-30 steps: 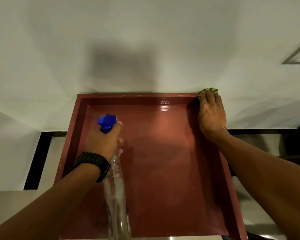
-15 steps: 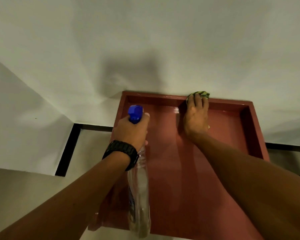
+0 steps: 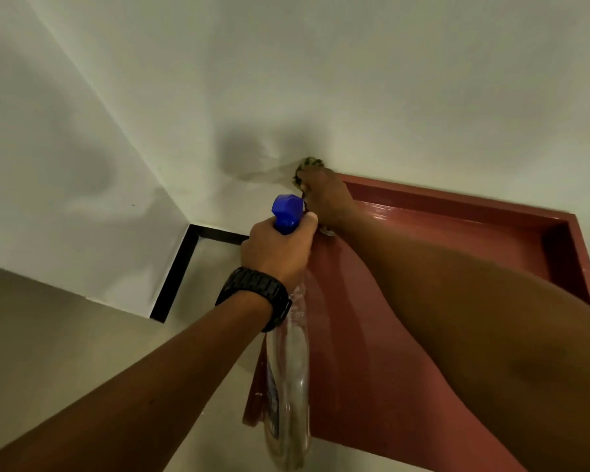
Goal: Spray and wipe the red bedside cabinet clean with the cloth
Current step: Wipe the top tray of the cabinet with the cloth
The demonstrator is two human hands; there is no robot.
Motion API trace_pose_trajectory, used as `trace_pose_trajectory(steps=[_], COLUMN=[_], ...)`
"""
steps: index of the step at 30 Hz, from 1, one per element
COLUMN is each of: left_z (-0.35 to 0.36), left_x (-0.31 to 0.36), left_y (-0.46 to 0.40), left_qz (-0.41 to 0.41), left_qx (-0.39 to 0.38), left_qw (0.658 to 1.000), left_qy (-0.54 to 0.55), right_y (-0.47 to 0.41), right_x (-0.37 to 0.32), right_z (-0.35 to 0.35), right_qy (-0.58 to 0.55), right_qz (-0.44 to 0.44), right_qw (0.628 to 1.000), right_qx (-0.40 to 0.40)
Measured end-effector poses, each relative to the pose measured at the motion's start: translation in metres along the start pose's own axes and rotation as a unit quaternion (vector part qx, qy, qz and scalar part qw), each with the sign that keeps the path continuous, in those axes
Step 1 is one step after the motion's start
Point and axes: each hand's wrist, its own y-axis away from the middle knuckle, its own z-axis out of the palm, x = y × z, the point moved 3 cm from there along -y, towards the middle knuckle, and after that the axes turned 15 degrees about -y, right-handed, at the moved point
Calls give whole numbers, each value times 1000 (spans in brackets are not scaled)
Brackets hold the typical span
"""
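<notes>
Red bedside cabinet (image 3: 457, 240), one item: stands against the pale wall (image 3: 321, 80), its top a shallow tray with a raised rim along the far and right edges; a glossy streak (wet or merely reflective, cannot tell) lies near the far edge.

Nearest the onlooker: spray bottle (image 3: 288, 386), clear plastic body, hanging neck-up over the cabinet's left edge, its lower end past the near left corner. Blue trigger head (image 3: 286, 214) at the top.

Left hand (image 3: 280, 250): fingers wrapped tight around the bottle's neck just under the blue head, forefinger up by the trigger. Black watch (image 3: 256, 294) on the wrist.

Right forearm crosses the cabinet top diagonally from the near right toward the far left corner.

Right hand (image 3: 327, 195): at the far left corner, fingers bent down over the cloth (image 3: 309, 165) and pressing it onto the rim where it meets the wall. Cloth green, patterned, bunched; mostly hidden under the hand, a little showing past the fingertips and at the hand's left side.

Beyond, left: black skirting strip (image 3: 174, 277) at the foot of the walls, pale floor (image 3: 65, 352).
</notes>
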Motion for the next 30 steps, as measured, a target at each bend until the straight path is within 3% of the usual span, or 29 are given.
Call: trace_pose_trajectory(steps=[7,14,23,30], left_z=[-29,-40,-61,-63], left_x=[-7,-6,-16,-40], left_y=[0,22,61,84], left_qz=[-33,-4,44,31], left_qx=[-1,-4,-3,-16], left_qw=[999,1000,999,999], left_qy=[36,22,-7,12], right_y=[51,124,216,261], right_x=[-14,-30,-58,-81], right_z=[17,42,81,86], right_qy=[19,-3,-36,-58], right_qz=[-71,-119,-162,-189], right_qw=[996,986,980,974], right_qx=[-51,-113,-111,-111])
